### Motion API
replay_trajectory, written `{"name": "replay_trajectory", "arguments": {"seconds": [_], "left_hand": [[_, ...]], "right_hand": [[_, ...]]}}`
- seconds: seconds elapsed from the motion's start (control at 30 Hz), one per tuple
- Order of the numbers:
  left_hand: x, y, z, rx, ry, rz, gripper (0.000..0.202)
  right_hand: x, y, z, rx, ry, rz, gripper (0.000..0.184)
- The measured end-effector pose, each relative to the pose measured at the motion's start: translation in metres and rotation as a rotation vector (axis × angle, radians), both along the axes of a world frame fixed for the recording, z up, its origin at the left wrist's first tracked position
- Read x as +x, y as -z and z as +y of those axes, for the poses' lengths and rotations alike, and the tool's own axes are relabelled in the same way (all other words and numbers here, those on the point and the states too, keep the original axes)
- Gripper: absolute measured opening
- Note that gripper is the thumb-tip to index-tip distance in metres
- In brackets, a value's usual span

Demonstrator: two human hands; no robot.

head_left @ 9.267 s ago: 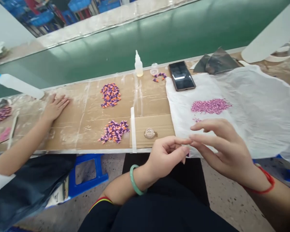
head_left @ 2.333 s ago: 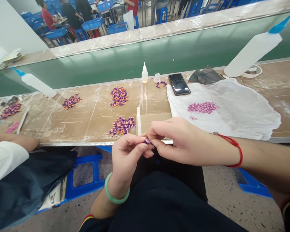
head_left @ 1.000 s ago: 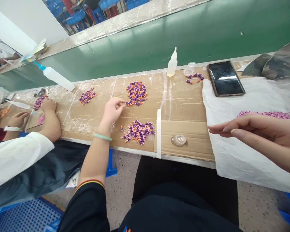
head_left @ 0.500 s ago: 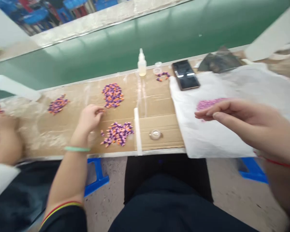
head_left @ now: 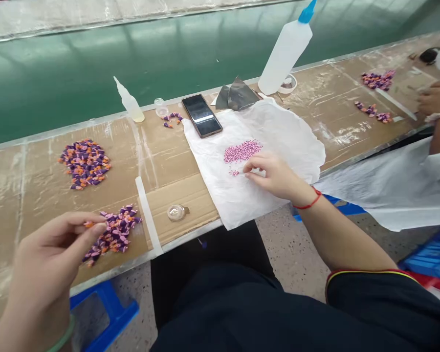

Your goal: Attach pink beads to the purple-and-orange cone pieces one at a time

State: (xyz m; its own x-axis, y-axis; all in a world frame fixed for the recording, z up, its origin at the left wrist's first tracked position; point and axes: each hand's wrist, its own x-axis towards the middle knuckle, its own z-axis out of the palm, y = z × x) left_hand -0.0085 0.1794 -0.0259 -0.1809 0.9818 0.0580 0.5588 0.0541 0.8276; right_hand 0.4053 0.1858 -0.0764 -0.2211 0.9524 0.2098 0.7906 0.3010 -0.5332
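My left hand [head_left: 55,259] is at the near left, thumb and forefinger pinched on a small orange-and-pink piece [head_left: 89,224]. Just beyond its fingertips lies the nearer pile of small purple, pink and orange pieces [head_left: 119,230]. Farther back on the cardboard is a second such pile [head_left: 85,164]. Over a white sheet [head_left: 286,127], my right hand [head_left: 273,176] has thumb and forefinger almost together beside a few loose pink beads [head_left: 234,173]. Whatever is at those tips is too small to make out. A larger patch of pink beads [head_left: 244,150] spreads behind them.
A white strip [head_left: 148,215] and a small clear round dish [head_left: 176,212] lie in front of me. Behind are a dropper bottle [head_left: 131,103], a phone [head_left: 202,116], a tape roll [head_left: 288,84] and a blue-capped bottle [head_left: 286,56]. Another person's hand [head_left: 438,98] is at the right.
The view has swung to the right. My left hand has moved from the far pile to the near one; my right hand has come down to the pink beads.
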Motion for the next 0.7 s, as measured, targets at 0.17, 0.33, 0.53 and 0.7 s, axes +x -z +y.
{"name": "replay_trajectory", "arguments": {"seconds": [0.17, 0.33, 0.53, 0.7], "left_hand": [[0.021, 0.001, -0.019, -0.139, 0.162, -0.18, 0.015], [0.042, 0.003, -0.038, -0.178, 0.169, -0.288, 0.019], [0.032, 0.021, -0.041, -0.129, 0.44, -0.31, 0.02], [0.031, 0.03, -0.045, -0.092, 0.43, -0.375, 0.013]], "right_hand": [[-0.01, 0.006, 0.008, 0.021, -0.047, -0.039, 0.012], [-0.014, 0.011, 0.012, 0.03, -0.056, -0.079, 0.012], [-0.014, 0.011, 0.009, 0.003, -0.121, -0.074, 0.012], [-0.006, 0.006, 0.006, 0.022, -0.087, -0.023, 0.012]]}}
